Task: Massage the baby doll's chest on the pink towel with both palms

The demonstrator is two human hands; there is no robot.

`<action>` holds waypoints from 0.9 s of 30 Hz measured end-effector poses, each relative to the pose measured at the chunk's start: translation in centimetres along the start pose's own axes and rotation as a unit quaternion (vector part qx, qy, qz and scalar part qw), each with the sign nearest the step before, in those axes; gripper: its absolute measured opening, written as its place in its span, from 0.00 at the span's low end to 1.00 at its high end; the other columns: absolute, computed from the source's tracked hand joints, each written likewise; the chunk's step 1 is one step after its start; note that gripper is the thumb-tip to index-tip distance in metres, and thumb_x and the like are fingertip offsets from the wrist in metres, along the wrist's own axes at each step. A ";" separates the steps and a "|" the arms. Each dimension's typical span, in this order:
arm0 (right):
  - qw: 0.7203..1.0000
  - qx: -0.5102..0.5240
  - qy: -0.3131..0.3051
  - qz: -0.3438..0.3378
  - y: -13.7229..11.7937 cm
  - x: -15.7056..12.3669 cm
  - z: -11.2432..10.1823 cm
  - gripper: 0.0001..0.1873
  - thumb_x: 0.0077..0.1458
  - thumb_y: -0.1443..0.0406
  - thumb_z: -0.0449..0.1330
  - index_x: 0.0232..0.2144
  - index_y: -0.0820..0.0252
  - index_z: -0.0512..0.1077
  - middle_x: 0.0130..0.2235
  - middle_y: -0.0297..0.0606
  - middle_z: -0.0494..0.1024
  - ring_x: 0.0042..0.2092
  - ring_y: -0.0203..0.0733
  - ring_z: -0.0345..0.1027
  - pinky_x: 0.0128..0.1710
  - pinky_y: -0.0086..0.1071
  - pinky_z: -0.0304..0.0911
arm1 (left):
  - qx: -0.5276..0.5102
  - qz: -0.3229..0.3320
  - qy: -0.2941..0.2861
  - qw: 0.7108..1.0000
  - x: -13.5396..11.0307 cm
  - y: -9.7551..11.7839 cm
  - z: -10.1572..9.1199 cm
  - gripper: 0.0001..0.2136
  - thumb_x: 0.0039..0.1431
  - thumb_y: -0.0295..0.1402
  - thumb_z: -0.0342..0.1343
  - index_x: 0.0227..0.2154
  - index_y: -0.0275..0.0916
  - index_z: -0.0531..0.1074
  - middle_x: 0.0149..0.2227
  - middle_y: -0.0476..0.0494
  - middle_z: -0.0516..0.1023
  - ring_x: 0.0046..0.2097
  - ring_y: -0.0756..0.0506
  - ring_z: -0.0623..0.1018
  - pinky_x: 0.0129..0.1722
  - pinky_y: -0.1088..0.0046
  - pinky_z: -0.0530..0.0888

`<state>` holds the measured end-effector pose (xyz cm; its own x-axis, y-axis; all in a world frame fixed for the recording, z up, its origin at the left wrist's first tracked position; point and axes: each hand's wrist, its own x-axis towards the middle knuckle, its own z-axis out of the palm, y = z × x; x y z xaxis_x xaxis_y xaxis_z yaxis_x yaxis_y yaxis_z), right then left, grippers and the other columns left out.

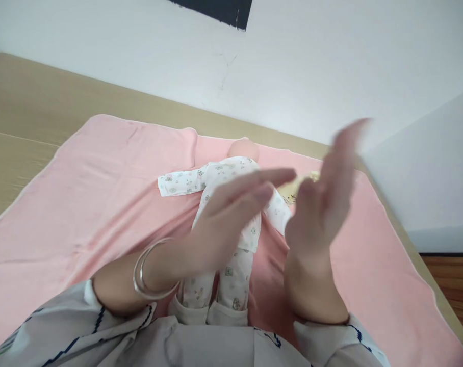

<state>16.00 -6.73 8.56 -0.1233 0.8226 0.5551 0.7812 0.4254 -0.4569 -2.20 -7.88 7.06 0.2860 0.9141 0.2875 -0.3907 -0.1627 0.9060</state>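
Note:
My left hand (231, 219) is raised in the middle of the view, fingers stretched out and pointing right, with silver bangles (139, 275) on the wrist. My right hand (319, 209) stands upright beside it, palm turned inward, fingers extended. Both are blurred by motion, apart from each other and holding nothing. Beneath them a doll (242, 149) lies stretched out, its bald head away from me. It wears a white printed top (183, 182) and matching trousers (237, 280). My hands and forearms hide part of its body and one sleeve.
A pink blanket (112, 168) with a pale edge lies under the doll on a tan surface (32, 97). Something pale yellow with a printed pattern (290, 192) shows partly behind my right hand. White walls (147, 61) rise at the back and right; reddish-brown wood (451, 285) appears at right.

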 end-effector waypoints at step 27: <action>0.951 -0.162 -0.263 0.034 2.3 -1.2 13.3 0.35 0.70 0.66 0.43 0.75 0.76 0.54 0.78 0.55 0.52 0.81 0.57 0.39 0.79 0.54 0.41 | 0.621 -0.023 0.076 0.780 9.0 -15.0 -9.6 0.18 0.73 0.30 0.38 0.41 0.37 0.76 0.46 0.34 0.82 0.51 0.39 0.79 0.58 0.60 0.74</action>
<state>9.83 -1.74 -2.44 -0.2876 0.9552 0.0695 0.9354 0.2957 -0.1936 -2.15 6.31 -6.89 0.1312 0.9475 0.2917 0.7921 -0.2771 0.5438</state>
